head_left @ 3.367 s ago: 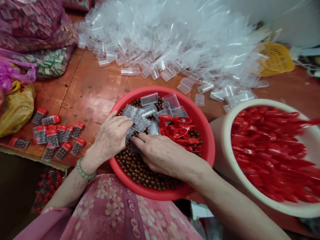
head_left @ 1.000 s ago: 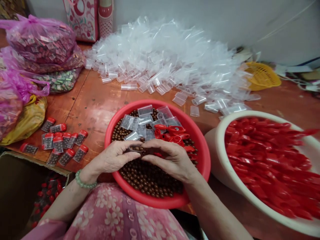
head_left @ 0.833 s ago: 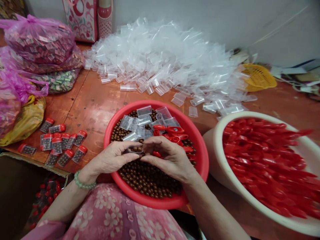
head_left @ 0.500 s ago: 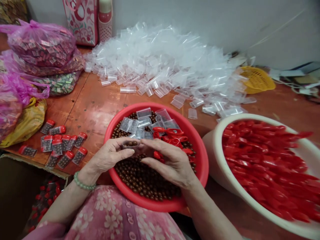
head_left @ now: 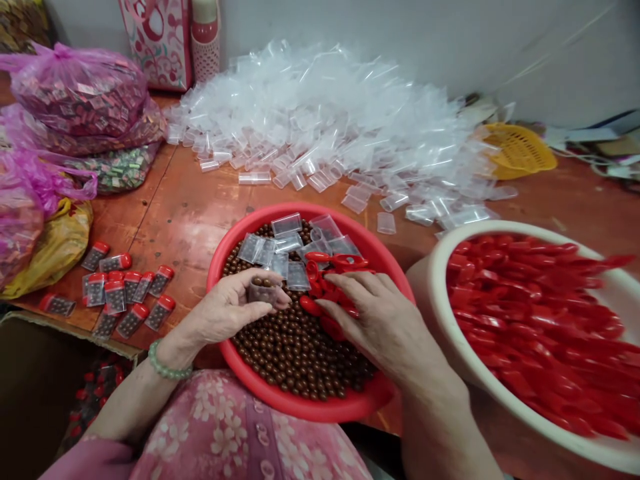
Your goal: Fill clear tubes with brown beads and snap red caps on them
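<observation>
Now gripping clear plastic tube (head_left: 263, 295) of round brown balls (head_left: 261, 283) with left hand (head_left: 225, 308). Curled over glossy red plastic pieces (head_left: 314, 283) with right hand (head_left: 385, 323), can't tell if gripping.

Left grip (head_left: 227, 310): left of centre, thumb and fingers curled, clasping; left forearm (head_left: 133, 393), lower left. Right grip (head_left: 383, 320): right of centre, back uppermost, thumb apart from fingers; right forearm (head_left: 443, 423), lower right.
</observation>
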Demonstrator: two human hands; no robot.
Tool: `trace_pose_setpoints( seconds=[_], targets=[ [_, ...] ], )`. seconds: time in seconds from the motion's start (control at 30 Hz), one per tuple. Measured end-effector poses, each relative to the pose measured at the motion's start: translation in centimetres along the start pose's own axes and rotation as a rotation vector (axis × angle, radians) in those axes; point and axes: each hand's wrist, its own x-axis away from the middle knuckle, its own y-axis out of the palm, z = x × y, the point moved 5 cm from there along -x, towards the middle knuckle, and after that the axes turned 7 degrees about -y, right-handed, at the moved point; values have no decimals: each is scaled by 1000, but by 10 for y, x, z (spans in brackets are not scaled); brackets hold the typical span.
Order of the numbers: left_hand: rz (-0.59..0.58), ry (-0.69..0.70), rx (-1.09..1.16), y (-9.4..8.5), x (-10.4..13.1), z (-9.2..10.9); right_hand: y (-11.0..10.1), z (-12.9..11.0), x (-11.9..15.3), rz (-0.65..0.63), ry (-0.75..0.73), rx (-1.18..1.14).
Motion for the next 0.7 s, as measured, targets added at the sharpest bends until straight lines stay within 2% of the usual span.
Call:
trace_pose_setpoints(
  seconds=[0.13,0.27,0.47,0.7],
  targets=[
    [2,11,43,1,-2,1,12,6,8,-200,37,147],
    [-57,28,93,0,-5,-4,21,7,9,-266,37,134],
    [-152,62,139,3,2,0,24,14,10,-240,26,197],
    [-78,-3,-32,9,7,6,19,16,8,-127,40,259]
  ],
)
